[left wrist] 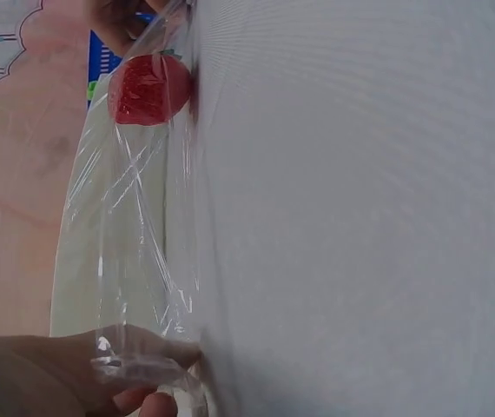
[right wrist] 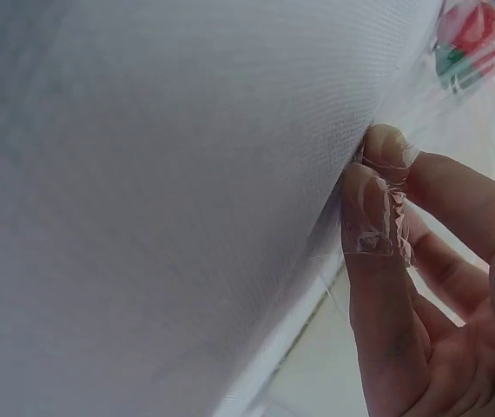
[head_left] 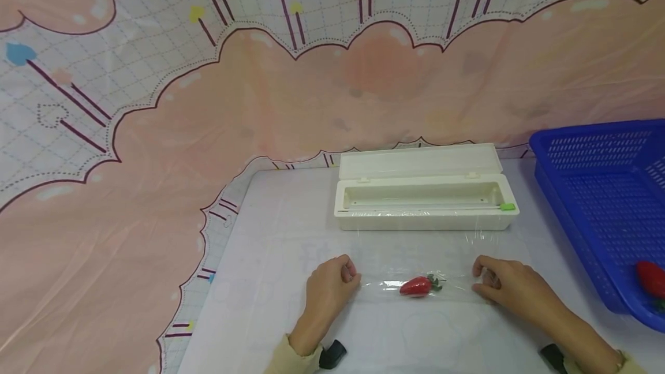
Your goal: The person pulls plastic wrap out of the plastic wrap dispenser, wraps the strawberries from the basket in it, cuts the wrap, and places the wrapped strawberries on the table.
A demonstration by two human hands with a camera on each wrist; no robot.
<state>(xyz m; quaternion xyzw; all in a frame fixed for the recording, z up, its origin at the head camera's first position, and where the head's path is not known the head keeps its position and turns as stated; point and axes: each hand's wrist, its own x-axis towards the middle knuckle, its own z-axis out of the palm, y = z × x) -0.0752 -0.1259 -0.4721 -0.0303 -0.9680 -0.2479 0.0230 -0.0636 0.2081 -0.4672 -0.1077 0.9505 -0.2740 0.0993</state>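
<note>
A red strawberry [head_left: 417, 287] with green leaves lies on the white table, covered by clear plastic wrap [left wrist: 135, 217]. To its left, my left hand [head_left: 331, 283] pinches one end of the wrap, which bunches at the fingers in the left wrist view. On the other side, my right hand [head_left: 511, 284] holds the opposite end between thumb and fingertips; crumpled film shows there in the right wrist view. Creases run through the film from the strawberry toward both hands. Behind them stands a white wrap dispenser box [head_left: 423, 221], its lid [head_left: 421, 161] raised.
A blue plastic basket [head_left: 571, 229] stands at the right, with another strawberry [head_left: 650, 279] in its near corner. A green slider [head_left: 507, 207] sits at the dispenser's right end. Patterned pink and white cloth [head_left: 291, 103] hangs behind the table and runs down its left side.
</note>
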